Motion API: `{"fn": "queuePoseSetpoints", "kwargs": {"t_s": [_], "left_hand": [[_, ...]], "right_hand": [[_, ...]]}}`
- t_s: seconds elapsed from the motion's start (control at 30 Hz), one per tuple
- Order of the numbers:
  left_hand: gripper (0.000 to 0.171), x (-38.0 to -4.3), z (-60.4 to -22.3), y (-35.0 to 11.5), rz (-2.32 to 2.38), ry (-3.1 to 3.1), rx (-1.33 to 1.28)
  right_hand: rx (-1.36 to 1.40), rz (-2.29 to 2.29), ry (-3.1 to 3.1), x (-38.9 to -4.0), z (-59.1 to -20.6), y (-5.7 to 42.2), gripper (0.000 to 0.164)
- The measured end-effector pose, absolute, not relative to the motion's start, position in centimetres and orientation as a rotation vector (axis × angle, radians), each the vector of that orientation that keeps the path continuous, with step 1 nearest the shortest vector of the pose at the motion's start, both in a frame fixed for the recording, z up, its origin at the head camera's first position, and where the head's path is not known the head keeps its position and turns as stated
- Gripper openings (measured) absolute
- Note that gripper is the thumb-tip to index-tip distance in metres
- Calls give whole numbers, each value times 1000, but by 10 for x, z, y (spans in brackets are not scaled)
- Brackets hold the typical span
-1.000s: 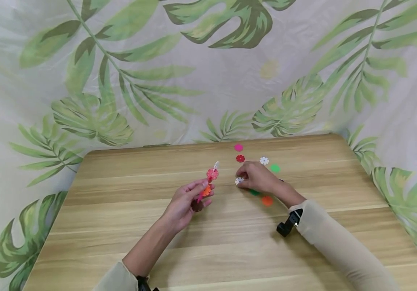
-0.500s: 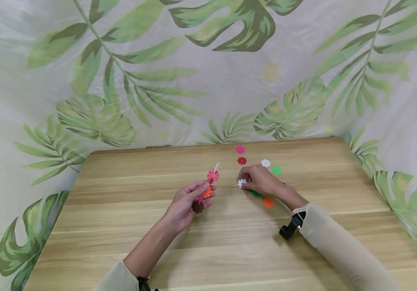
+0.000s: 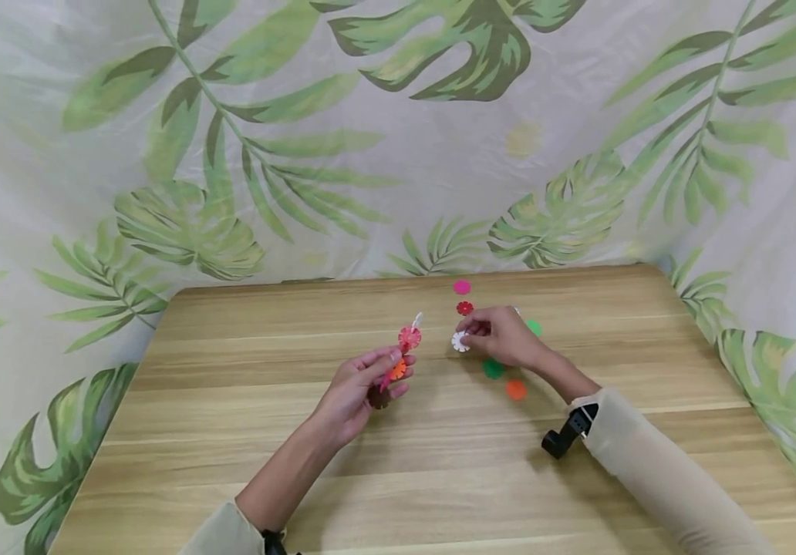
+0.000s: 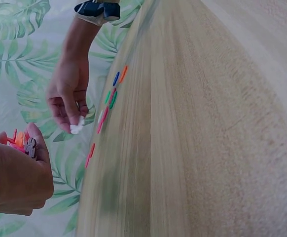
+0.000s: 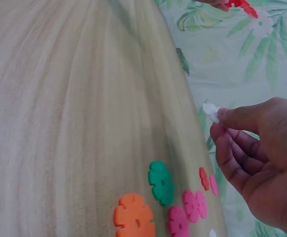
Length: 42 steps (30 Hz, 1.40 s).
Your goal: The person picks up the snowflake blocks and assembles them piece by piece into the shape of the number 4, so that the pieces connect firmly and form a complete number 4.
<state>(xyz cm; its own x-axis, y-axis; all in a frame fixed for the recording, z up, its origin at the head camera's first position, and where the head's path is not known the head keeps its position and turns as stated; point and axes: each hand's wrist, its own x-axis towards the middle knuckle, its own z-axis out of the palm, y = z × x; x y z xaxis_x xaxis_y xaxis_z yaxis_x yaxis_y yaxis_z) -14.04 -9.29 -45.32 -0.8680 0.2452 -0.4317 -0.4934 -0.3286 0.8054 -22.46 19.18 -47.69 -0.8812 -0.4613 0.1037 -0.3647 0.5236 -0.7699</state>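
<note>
In the head view my left hand [image 3: 348, 391] grips a small chain of interlocking snowflake discs [image 3: 409, 338], pink, orange and dark brown, with a white one at its far tip. Part of the chain is hidden behind the fingers. To its right, my right hand [image 3: 509, 339] pinches a single white snowflake disc [image 3: 460, 341] by its edge between thumb and index finger. The right wrist view shows this white disc [image 5: 211, 112] held above the tabletop, apart from the chain.
Loose discs lie flat on the wooden table [image 3: 287, 478]: a green disc [image 3: 493, 368], an orange disc [image 3: 515, 389], a red disc [image 3: 464, 308] and a magenta disc [image 3: 462, 287]. Pink discs [image 5: 195, 205] lie near the right hand. A leaf-patterned cloth [image 3: 301, 154] hangs behind the table.
My right hand has raised the white disc off the table and shifted slightly back, uncovering more of the green disc. The left hand keeps its hold on the chain. The head view has tilted slightly.
</note>
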Motion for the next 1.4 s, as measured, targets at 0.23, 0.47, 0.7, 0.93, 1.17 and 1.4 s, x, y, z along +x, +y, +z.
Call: {"fn": "queuePoseSetpoints", "kwargs": {"t_s": [0.23,0.47,0.7,0.93,1.17,1.4], "left_hand": [[40,-140,-453,-92,2212,1471,-295],[44,-141,-454,-90,2207,1474,-281],[42,-140,-452,-87,2207,1468,-293],[39,-139,-452,-87,2197,1462,-309],[43,-139,-453,-85,2196,1464,-241],[43,-140,-454,-84,2200,1461,-239]], "right_hand": [[-502,-1510,2522,-221,-464,192,13],[-346,-1703,2393,-219,-448,190,20],[-350,-1830,2317,-214,-433,184,24],[-392,-1891,2291,-211,-426,178,23],[-438,-1900,2283,-212,-425,174,23],[-453,-1933,2268,-211,-425,172,23]]}}
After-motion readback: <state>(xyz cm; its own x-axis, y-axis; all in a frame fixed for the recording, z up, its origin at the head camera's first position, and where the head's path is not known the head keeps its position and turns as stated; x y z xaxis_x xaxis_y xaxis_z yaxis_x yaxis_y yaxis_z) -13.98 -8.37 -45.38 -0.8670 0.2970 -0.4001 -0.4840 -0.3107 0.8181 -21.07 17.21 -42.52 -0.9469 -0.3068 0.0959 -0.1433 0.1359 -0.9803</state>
